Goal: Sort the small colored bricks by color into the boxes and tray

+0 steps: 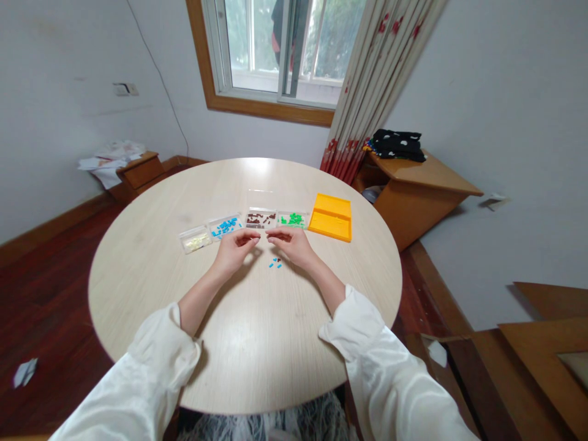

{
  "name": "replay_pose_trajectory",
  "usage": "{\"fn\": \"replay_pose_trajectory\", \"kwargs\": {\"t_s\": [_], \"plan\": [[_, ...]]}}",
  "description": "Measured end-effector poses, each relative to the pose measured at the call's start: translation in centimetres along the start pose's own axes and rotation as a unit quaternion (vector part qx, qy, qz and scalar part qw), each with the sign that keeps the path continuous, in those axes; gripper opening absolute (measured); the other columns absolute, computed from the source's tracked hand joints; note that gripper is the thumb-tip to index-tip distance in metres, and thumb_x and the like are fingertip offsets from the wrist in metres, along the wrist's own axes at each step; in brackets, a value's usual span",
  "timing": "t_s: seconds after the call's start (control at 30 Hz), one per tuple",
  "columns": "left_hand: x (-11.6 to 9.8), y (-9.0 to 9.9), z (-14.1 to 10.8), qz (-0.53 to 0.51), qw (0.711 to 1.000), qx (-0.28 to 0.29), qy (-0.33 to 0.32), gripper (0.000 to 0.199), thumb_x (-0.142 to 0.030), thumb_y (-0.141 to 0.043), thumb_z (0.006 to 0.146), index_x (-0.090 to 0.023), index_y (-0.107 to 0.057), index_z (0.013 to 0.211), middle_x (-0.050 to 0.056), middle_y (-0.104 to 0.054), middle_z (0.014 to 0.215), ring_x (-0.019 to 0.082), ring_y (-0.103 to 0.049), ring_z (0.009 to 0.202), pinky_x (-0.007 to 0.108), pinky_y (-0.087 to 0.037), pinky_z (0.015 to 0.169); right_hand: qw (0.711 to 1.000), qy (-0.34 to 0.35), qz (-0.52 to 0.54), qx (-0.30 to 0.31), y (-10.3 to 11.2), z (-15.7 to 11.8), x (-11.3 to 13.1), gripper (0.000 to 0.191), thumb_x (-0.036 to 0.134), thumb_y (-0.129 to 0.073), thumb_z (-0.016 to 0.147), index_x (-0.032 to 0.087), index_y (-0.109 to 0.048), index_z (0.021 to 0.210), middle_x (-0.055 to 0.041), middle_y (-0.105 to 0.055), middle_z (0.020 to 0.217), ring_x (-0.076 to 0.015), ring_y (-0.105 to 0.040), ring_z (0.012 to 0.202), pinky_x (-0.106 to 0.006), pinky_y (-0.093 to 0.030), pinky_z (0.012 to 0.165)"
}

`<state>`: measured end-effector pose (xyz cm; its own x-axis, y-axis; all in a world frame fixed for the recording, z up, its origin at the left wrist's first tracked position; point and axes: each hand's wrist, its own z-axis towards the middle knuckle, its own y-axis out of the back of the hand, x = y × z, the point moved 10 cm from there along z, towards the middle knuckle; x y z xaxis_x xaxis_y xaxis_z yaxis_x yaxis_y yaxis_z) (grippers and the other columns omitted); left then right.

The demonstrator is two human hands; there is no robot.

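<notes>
My left hand point(236, 250) and my right hand point(293, 246) hover over the middle of the round table, fingertips facing each other a small gap apart. Thumb and fingers are pinched together on both; dark specks show at the tips, too small to make out. Just beyond them stands a clear box of brown pieces point(260, 218), its lid open. Clear boxes of blue pieces point(226, 227) and pale yellow pieces point(197, 241) are to the left, and one of green pieces point(293, 219) is to the right. Several loose blue and brown pieces point(275, 264) lie below my right hand.
An open yellow case point(329, 225) lies at the right of the box row. The wooden table point(248, 355) reaches close to my body. A wooden cabinet point(422, 177) with folded dark cloth point(399, 145) stands behind right, beside the curtain point(367, 86) and window.
</notes>
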<state>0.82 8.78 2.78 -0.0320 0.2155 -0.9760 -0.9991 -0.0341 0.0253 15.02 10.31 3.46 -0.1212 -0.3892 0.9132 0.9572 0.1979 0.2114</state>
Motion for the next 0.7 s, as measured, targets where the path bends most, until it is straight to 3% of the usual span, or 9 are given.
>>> {"fn": "replay_pose_trajectory", "kwargs": {"t_s": [0.33, 0.7], "plan": [[0.3, -0.5, 0.0, -0.015, 1.0, 0.019, 0.002, 0.015, -0.025, -0.072, 0.059, -0.016, -0.067, 0.07, 0.004, -0.066, 0.072, 0.015, -0.058, 0.067, 0.028, -0.046, 0.066, 0.998, 0.001, 0.049, -0.026, 0.2, 0.0, 0.2, 0.01, 0.024, -0.07, 0.063, 0.017, -0.065, 0.068, -0.001, -0.066, 0.07, -0.0118, -0.061, 0.068, -0.027, -0.05, 0.071], [0.0, -1.1, -0.2, -0.033, 0.999, 0.04, 0.01, 0.021, -0.029, -0.073, 0.058, -0.015, -0.063, 0.071, 0.002, -0.063, 0.069, 0.013, -0.057, 0.065, 0.027, -0.044, 0.065, 0.998, -0.006, 0.059, -0.017, -0.3, -0.1, 0.1, 0.012, 0.027, -0.07, 0.065, 0.016, -0.068, 0.069, -0.0018, -0.067, 0.069, -0.012, -0.061, 0.067, -0.027, -0.049, 0.07]]}}
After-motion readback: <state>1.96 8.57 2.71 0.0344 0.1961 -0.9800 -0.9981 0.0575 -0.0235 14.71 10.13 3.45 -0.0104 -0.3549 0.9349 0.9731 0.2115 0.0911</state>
